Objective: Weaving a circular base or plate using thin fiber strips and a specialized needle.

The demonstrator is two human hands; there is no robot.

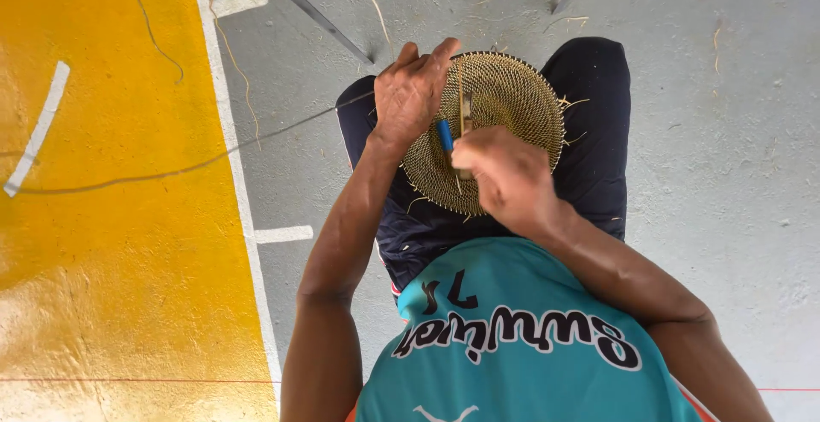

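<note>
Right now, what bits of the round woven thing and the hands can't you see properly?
Head view only:
- Woven disc: its near-left part is covered by both hands.
- Blue-handled tool: its tip is too thin to follow, and its handle end is inside the right hand.
- Left hand: its fingertips curl over the disc's rim, hidden.
- Legs: feet hidden under dark trousers.

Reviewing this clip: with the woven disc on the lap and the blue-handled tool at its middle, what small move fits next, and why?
Probably ease the blue-handled tool through the weave: the right hand holds it against the woven disc, which the left hand steadies at its edge.
</note>
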